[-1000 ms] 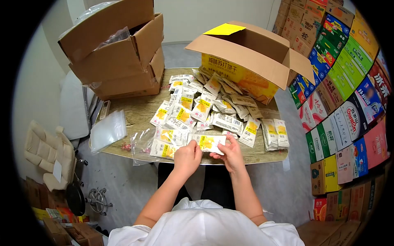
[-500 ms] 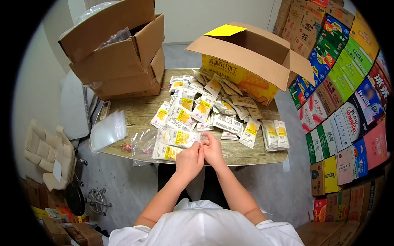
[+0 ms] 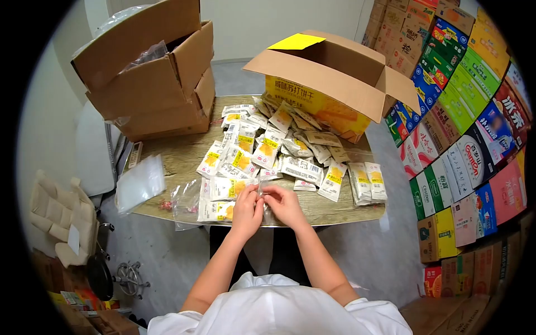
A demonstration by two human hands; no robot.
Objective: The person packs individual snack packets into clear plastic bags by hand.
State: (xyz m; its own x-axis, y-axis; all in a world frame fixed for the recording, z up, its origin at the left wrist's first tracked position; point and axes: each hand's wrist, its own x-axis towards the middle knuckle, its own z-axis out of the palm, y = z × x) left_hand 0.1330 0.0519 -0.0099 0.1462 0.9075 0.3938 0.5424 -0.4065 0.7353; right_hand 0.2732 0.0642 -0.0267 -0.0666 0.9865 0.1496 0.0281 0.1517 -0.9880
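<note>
At the table's front edge lies a clear plastic bag (image 3: pixel 185 202) with white and yellow soda cracker packets (image 3: pixel 230 188) inside. My left hand (image 3: pixel 247 210) is closed at the bag's right end, beside the packets. Close by, my right hand (image 3: pixel 283 205) has its fingers bent and pinched on the same end of the plastic. The fingertips of both hands nearly meet, and the film between them is hard to see. Behind them spreads a heap of loose cracker packets (image 3: pixel 267 146). Two bundled packets (image 3: pixel 367 183) lie at the right.
An opened yellow cracker carton (image 3: pixel 318 100) stands at the back right. Brown cardboard boxes (image 3: pixel 148 84) are stacked at the back left. Flat clear bags (image 3: pixel 142 183) lie on the table's left side. A beige chair (image 3: pixel 58 212) and stacked drink cartons (image 3: pixel 469 162) flank the table.
My hands have drawn slightly apart at the bag's end, and the right hand's fingers have bent inward. The whole view has shifted a little, moving the scene left.
</note>
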